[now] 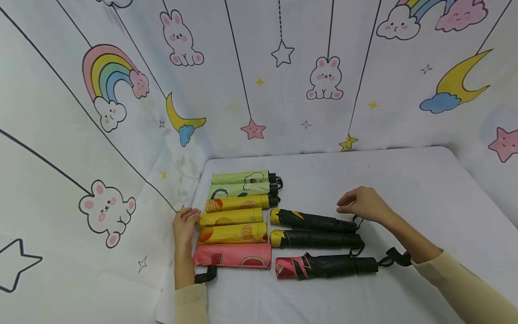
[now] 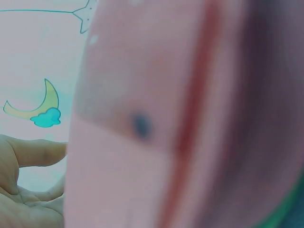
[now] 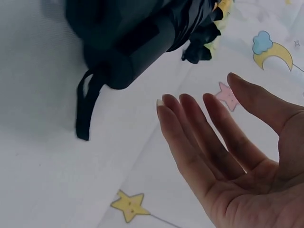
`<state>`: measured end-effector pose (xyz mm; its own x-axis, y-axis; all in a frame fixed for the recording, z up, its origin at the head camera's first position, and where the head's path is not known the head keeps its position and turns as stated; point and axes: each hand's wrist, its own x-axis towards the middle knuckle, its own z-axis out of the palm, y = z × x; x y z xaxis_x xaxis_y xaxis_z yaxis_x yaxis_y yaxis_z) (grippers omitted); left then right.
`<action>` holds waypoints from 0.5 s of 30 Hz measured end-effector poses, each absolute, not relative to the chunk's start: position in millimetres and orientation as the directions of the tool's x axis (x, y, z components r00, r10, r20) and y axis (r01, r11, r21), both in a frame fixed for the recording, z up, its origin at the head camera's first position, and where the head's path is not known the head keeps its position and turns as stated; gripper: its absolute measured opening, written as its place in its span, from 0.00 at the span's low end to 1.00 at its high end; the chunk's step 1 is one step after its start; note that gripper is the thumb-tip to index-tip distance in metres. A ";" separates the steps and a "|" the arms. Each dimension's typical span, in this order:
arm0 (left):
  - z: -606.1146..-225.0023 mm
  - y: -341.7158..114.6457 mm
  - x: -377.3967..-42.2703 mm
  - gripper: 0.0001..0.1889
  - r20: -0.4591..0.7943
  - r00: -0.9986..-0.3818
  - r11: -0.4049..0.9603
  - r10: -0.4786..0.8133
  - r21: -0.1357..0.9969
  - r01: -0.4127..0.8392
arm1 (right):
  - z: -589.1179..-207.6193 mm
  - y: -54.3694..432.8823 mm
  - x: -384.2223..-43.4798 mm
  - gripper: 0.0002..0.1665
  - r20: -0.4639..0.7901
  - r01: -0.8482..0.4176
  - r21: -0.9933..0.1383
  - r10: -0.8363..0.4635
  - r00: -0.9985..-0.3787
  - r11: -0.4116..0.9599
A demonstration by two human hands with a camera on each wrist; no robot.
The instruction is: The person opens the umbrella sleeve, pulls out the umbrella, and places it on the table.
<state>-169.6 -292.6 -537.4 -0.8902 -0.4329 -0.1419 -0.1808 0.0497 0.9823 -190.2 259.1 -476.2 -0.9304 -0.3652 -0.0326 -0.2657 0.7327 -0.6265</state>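
Observation:
My left hand rests at the left end of a yellow umbrella sleeve with an orange print, its fingers only slightly bent. A pink watermelon-print sleeve lies closest to its wrist; in the left wrist view a blurred pink surface hides most of that hand. Over on the right, my right hand hovers above the handle end of a black folded umbrella with a yellow tip. In the right wrist view its fingers are loosely bent with nothing between them, apart from the dark umbrella handle.
Another yellow sleeve lies in the left column. Farther back are a yellow umbrella and two green avocado-print ones, with black handles. Two more black folded umbrellas, one yellow-tipped, one pink-tipped, lie nearer on the white table.

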 end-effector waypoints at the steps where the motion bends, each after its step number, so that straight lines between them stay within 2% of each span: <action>1: -536.3 -293.0 -170.7 0.26 -0.141 -0.891 0.048 -0.431 0.983 -0.178 | -476.4 255.8 -192.7 0.14 -0.033 -0.263 -0.631 -0.364 -0.931 0.729; 15: -518.5 -282.4 -187.3 0.26 -0.102 -0.899 0.081 -0.426 0.985 -0.150 | -485.5 214.5 -230.4 0.13 -0.023 -0.288 -0.701 -0.425 -0.905 0.652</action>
